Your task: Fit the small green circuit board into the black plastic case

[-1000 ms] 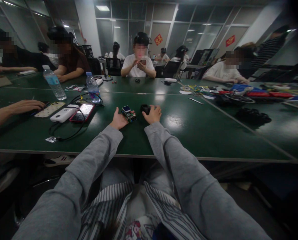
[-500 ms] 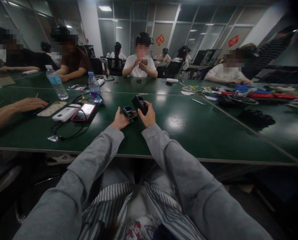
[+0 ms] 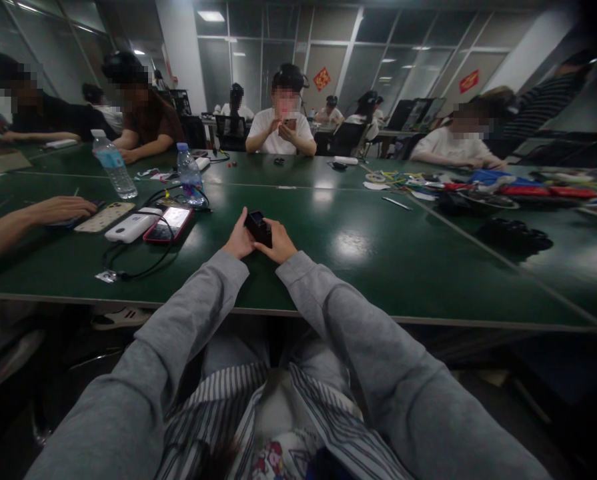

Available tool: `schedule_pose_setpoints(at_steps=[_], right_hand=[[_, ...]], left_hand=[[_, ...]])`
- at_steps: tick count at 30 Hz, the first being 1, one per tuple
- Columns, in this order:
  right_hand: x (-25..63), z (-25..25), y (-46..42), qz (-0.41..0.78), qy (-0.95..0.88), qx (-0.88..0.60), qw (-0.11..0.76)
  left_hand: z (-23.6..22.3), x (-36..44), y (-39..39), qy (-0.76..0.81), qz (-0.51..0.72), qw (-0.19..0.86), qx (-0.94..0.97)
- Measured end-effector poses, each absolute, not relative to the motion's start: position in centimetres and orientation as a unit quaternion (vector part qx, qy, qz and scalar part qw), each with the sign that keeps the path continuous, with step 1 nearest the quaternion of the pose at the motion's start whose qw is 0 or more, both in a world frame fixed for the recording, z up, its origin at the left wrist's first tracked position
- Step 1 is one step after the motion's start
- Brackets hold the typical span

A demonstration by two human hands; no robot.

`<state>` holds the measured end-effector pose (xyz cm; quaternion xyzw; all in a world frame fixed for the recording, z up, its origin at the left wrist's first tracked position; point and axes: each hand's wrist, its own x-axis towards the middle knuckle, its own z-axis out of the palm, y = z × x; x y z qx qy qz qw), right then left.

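The two hands are close together over the near part of the green surface point(image 3: 378, 280), both curled about one small black case point(image 3: 258, 225). The left hand point(image 3: 237, 240) cups it from the left, thumb raised along its edge; the right hand point(image 3: 279, 242) grips it from the right, thumb on the near side and fingers over the far side. The case sits between the palms, tilted; whatever lies beneath it is hidden by the hands.

To the left of the hands, and apart from them, lie a red-rimmed phone point(image 3: 169, 225), a white power bank point(image 3: 129, 227) and a pale patterned phone case point(image 3: 104, 218), with a black cable point(image 3: 151, 272) looping around their near side. Farther left, another person's hand point(image 3: 71, 209) rests over a dark object that is hard to make out. Beyond the phone stand two plastic bottles point(image 3: 190, 177), both labelled in blue. Straight ahead of the hands, across the surface, a person in a white shirt point(image 3: 278, 137) holds a phone. To the right lie a slim pen point(image 3: 397, 203), a black bundle point(image 3: 514, 237) and, farther off, tangled coloured cables point(image 3: 403, 179).
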<state>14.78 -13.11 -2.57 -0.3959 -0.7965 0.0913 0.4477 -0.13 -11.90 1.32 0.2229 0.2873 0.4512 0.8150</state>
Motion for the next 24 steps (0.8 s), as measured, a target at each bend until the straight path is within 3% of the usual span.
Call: schedule_pose_setpoints(at_steps=[8,14,24], right_hand=[[14.7,-1.9,-12.3,0.334,-0.633,-0.426,0.553],[15.0,-0.9,-12.3,0.549,-0.463,-0.441,0.538],[14.9,-0.2,-13.1,0.589,-0.43,-0.408,0.549]], left_hand=[[1.5,0.4,-12.2,0.289,0.466,0.793,0.268],[2.1,0.2,-13.1,0.27,0.471,0.791,0.282],[2.5,0.5,-13.5,0.256,0.454,0.798,0.303]])
